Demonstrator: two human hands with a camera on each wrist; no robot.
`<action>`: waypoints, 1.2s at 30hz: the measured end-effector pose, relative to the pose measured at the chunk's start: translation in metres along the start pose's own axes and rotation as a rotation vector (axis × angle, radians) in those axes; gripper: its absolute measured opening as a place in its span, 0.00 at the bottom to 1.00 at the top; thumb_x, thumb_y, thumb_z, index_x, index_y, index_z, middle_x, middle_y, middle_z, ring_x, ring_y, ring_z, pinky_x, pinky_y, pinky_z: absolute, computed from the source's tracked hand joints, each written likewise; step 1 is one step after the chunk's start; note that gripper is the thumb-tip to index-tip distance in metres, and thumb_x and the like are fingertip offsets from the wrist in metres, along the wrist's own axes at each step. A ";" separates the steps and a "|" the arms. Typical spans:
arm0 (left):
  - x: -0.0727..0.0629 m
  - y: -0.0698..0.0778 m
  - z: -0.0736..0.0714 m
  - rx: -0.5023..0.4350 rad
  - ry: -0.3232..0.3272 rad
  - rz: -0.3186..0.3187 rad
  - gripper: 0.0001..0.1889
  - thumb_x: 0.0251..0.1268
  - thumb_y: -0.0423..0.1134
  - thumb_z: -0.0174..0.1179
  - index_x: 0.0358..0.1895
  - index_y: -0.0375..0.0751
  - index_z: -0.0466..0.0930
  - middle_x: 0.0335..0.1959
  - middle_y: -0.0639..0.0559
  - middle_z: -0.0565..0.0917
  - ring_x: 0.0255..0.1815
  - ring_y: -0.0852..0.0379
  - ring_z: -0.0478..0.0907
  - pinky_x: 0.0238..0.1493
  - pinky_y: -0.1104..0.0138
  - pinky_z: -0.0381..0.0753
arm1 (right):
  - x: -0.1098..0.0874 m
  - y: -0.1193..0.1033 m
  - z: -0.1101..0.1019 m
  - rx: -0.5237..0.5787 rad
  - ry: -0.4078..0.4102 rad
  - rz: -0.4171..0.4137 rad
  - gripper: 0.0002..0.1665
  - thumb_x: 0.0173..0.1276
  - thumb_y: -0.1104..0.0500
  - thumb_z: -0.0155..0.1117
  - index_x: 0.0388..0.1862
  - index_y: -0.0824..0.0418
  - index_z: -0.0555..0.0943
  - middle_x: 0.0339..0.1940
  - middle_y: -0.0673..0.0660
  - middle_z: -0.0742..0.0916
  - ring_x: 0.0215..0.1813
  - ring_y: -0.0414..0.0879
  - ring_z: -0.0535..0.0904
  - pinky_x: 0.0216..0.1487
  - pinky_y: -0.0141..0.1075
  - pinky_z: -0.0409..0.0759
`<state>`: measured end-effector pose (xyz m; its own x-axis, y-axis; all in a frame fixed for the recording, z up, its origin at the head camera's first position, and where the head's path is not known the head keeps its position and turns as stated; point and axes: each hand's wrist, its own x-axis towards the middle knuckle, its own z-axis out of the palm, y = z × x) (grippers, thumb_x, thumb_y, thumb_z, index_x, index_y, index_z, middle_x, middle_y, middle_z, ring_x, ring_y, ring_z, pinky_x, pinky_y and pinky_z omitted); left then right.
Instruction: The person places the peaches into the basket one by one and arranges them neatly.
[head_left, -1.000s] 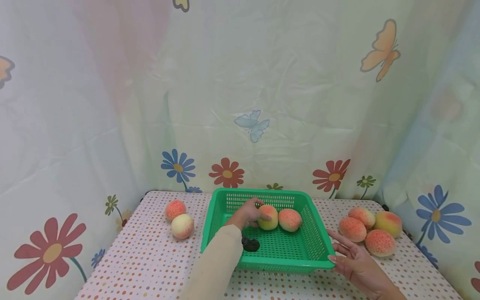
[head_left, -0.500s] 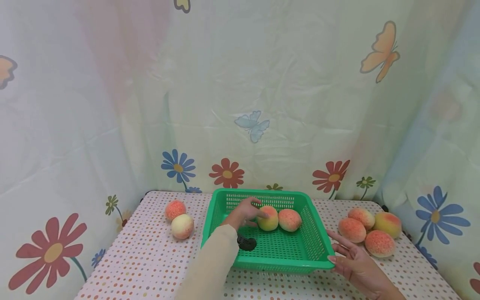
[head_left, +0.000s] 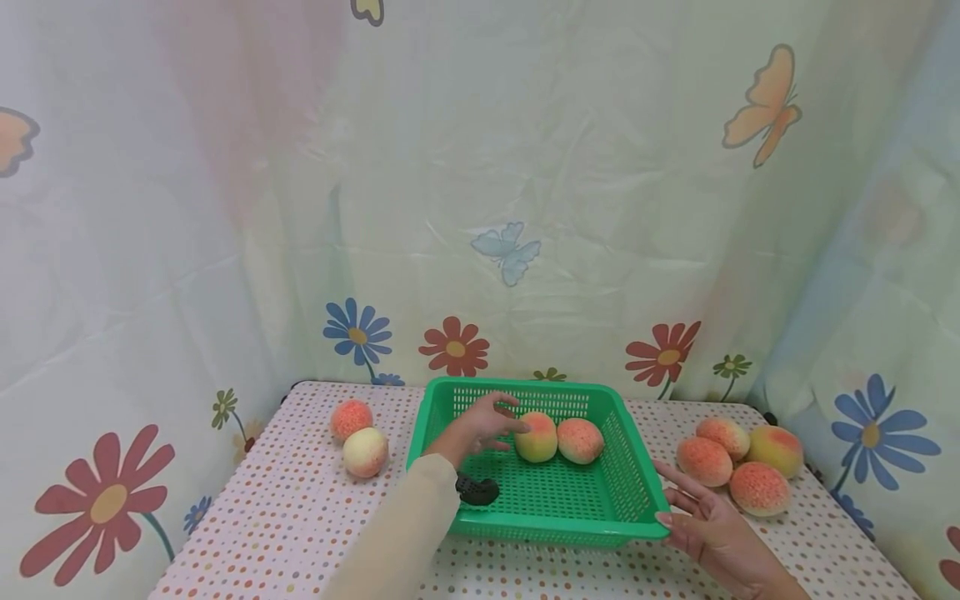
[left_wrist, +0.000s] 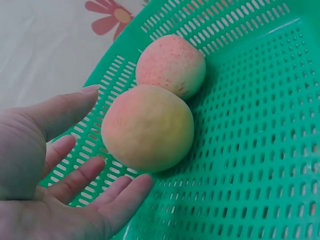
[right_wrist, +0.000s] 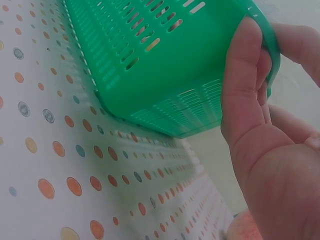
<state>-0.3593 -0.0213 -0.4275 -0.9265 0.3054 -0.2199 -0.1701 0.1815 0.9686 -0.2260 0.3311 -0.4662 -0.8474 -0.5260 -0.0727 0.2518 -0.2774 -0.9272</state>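
I see the left hand [head_left: 480,425] with spread fingers, just beside the yellow-pink peach [head_left: 537,439], which lies next to a redder peach [head_left: 581,441] inside the green plastic basket [head_left: 555,527]. The right hand [head_left: 708,531] pinches this basket at its near right corner, probably for keeping it steady.

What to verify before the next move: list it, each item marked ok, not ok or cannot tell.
1. Left grip open beside the yellow peach: ok, fingers spread.
2. Right grip holding the basket: ok, pinching its rim at the near right corner.
3. The yellow peach and pink peach inside the basket: ok, side by side.
4. Basket flat on the table: cannot tell.
5. Table free of loose peaches: not ok; left pair and right four lie outside.
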 end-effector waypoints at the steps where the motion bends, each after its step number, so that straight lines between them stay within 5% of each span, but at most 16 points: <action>1: -0.001 0.000 -0.001 -0.007 -0.005 0.001 0.30 0.63 0.34 0.71 0.68 0.42 0.72 0.61 0.40 0.76 0.65 0.34 0.75 0.58 0.45 0.84 | 0.000 0.000 0.000 0.001 -0.002 -0.001 0.36 0.82 0.69 0.44 0.69 0.28 0.74 0.59 0.46 0.84 0.57 0.43 0.85 0.58 0.38 0.86; 18: -0.014 0.001 -0.010 -0.080 -0.060 0.032 0.31 0.64 0.33 0.71 0.70 0.39 0.70 0.66 0.33 0.73 0.65 0.32 0.76 0.59 0.46 0.84 | 0.001 -0.001 0.002 -0.036 0.086 0.040 0.34 0.81 0.67 0.50 0.65 0.25 0.74 0.61 0.44 0.84 0.58 0.44 0.85 0.60 0.40 0.85; 36: -0.032 0.000 -0.022 -0.117 -0.096 0.074 0.32 0.66 0.33 0.69 0.71 0.37 0.68 0.70 0.31 0.70 0.66 0.32 0.75 0.60 0.46 0.84 | 0.001 0.000 0.002 -0.020 0.078 0.038 0.34 0.82 0.67 0.49 0.65 0.25 0.75 0.59 0.45 0.84 0.57 0.43 0.85 0.59 0.39 0.86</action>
<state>-0.3374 -0.0519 -0.4176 -0.9024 0.4031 -0.1525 -0.1461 0.0466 0.9882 -0.2263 0.3293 -0.4656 -0.8713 -0.4716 -0.1353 0.2755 -0.2420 -0.9303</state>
